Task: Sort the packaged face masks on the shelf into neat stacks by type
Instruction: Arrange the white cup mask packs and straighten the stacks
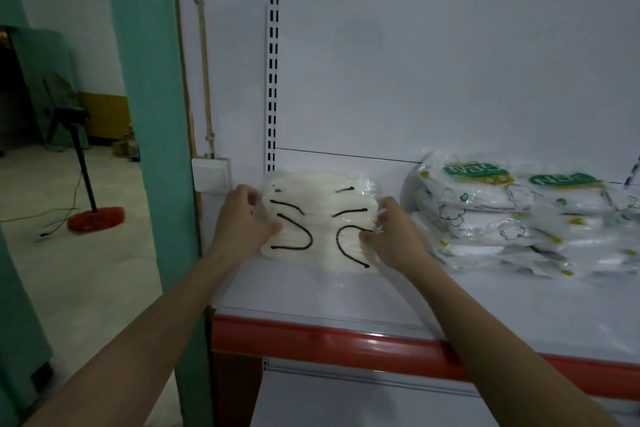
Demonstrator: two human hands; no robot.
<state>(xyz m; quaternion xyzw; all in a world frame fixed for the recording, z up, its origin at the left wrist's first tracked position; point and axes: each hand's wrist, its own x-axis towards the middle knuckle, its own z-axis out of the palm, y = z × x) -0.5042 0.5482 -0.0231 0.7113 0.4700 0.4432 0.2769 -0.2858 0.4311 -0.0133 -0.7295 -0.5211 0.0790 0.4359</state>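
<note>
packaged face masks with black ear loops (318, 222) are seen in the head view as a clear-wrapped stack on the white shelf (346, 295), near its left end by the slotted upright (272, 80). the stack is gripped at its left edge by the left hand (242, 218) and at its right edge by the right hand (388, 236), fingers curled onto the wrapping, probably so the edges can be squared. its long axis appears to be laid front to back, the loops turned upward. green-labelled packs (502, 218) are piled apart to the right, kept as a separate type.
</note>
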